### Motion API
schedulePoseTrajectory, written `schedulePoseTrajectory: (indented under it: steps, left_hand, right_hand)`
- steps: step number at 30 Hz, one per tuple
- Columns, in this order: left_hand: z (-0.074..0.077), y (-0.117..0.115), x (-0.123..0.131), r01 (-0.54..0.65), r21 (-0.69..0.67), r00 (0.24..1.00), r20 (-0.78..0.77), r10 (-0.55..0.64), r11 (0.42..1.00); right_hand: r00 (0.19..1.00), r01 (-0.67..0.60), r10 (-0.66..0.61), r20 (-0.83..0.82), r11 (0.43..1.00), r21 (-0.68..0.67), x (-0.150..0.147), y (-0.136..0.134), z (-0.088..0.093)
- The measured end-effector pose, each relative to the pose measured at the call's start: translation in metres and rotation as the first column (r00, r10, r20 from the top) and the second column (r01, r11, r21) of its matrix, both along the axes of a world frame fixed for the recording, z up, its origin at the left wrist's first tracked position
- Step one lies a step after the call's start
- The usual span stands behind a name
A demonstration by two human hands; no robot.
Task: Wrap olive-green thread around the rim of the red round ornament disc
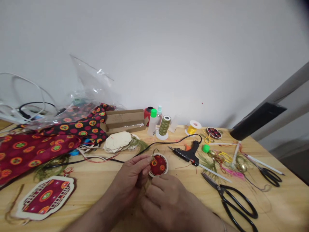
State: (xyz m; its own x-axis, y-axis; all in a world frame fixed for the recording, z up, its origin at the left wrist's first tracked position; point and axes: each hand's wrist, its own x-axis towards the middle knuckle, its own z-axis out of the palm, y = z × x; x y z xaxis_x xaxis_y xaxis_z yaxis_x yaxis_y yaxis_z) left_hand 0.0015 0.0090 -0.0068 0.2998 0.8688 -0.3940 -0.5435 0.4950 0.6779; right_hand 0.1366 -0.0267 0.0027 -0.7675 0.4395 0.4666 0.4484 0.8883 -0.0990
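Observation:
My left hand is closed, thumb and fingertips pinching an olive-green thread whose short loop sticks up above them. My right hand is curled into a fist just to the right and nearer to me. Olive strands show between the two hands, running into the right fingers; most of them are hidden. Right behind the hands lies a small round ornament with a pale rim and dark red patterned fabric, partly covered by my fingers.
A black glue gun and large black-handled scissors lie to the right. A spool of olive thread stands behind, beside a green-capped bottle. Patterned fabric, a lantern-shaped ornament and wooden cutouts are at left.

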Motion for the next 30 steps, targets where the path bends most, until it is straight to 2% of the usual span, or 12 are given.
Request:
schedulePoseTrajectory:
  steps: [2, 3, 4, 6, 7, 9, 11, 12, 15, 18, 26, 30]
  left_hand:
    - [0.0, 0.0, 0.0, -0.006, 0.003, 1.0, -0.019, 0.006, 1.0]
    - [0.001, 0.0, -0.001, -0.004, 0.008, 1.0, -0.029, 0.004, 1.0]
    - [0.001, 0.0, -0.001, 0.003, 0.012, 0.999, -0.04, -0.003, 1.0]
    - [0.001, -0.001, -0.001, 0.022, 0.019, 0.998, -0.064, -0.021, 1.0]
    - [0.001, -0.001, -0.001, 0.028, 0.022, 0.997, -0.077, -0.026, 0.999]
    - [0.002, -0.002, -0.001, 0.029, 0.032, 0.995, -0.101, -0.025, 0.999]
    - [0.004, -0.003, 0.0, 0.029, 0.05, 0.991, -0.13, -0.022, 0.998]
    - [0.004, -0.003, 0.001, 0.031, 0.059, 0.989, -0.147, -0.022, 0.998]
    - [0.005, -0.004, 0.002, 0.051, 0.078, 0.979, -0.201, -0.035, 0.996]
    - [0.002, -0.004, 0.003, 0.084, 0.087, 0.968, -0.245, -0.061, 0.993]
    - [0.002, -0.006, 0.005, 0.152, 0.157, 0.974, -0.19, -0.121, 0.976]
    - [0.003, -0.005, 0.005, 0.149, 0.156, 0.973, -0.2, -0.116, 0.977]
  right_hand:
    - [0.961, -0.067, 0.025, -0.274, 0.987, -0.145, 0.003, 0.005, 0.003]
    - [0.898, -0.027, -0.081, -0.433, 0.971, -0.237, 0.006, 0.008, 0.005]
    - [0.804, 0.048, -0.249, -0.54, 0.933, -0.358, 0.008, 0.013, 0.006]
    - [0.555, 0.152, -0.593, -0.583, 0.762, -0.629, 0.012, 0.024, 0.007]
    - [0.495, 0.081, -0.688, -0.531, 0.645, -0.76, 0.013, 0.029, 0.006]
    - [0.455, -0.18, -0.786, -0.42, 0.38, -0.907, 0.013, 0.036, 0.004]
    - [0.441, -0.349, -0.8, -0.406, 0.264, -0.899, 0.011, 0.038, 0.002]
    - [0.442, -0.4, -0.798, -0.411, 0.234, -0.886, 0.009, 0.037, 0.001]
    - [0.461, -0.474, -0.783, -0.418, 0.181, -0.862, 0.007, 0.034, 0.001]
    - [0.465, -0.486, -0.788, -0.404, 0.155, -0.86, 0.007, 0.033, 0.002]
    - [0.491, -0.424, -0.784, -0.38, 0.166, -0.891, 0.007, 0.034, 0.004]
    - [0.435, -0.386, -0.82, -0.371, 0.202, -0.9, 0.007, 0.034, 0.008]
